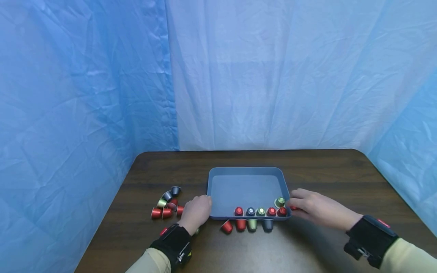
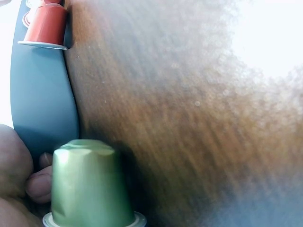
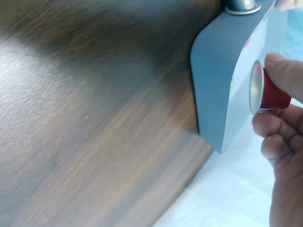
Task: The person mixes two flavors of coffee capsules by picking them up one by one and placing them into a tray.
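Note:
A red coffee capsule (image 3: 274,92) is pinched between the thumb and fingers of my right hand (image 1: 308,204), by the right rim of the blue-grey tray (image 1: 246,171). My left hand (image 1: 197,210) grips the tray's left side near its front corner, fingers curled. Close by that hand, a green capsule (image 2: 90,184) stands on the table, mostly hidden by the wrist in the head view. Inside the tray, red capsules (image 1: 271,211), a blue one (image 1: 250,211) and a green one (image 1: 261,211) line the front wall. Another green capsule (image 1: 280,202) sits behind that row at the right.
Along the tray's outer front side are red capsules (image 1: 240,225), a green capsule (image 1: 252,225) and a dark blue capsule (image 1: 268,225). Left of my left hand lies a cluster of several capsules (image 1: 166,213). Blue sheets (image 1: 266,76) hang behind the dark wooden table (image 1: 317,170).

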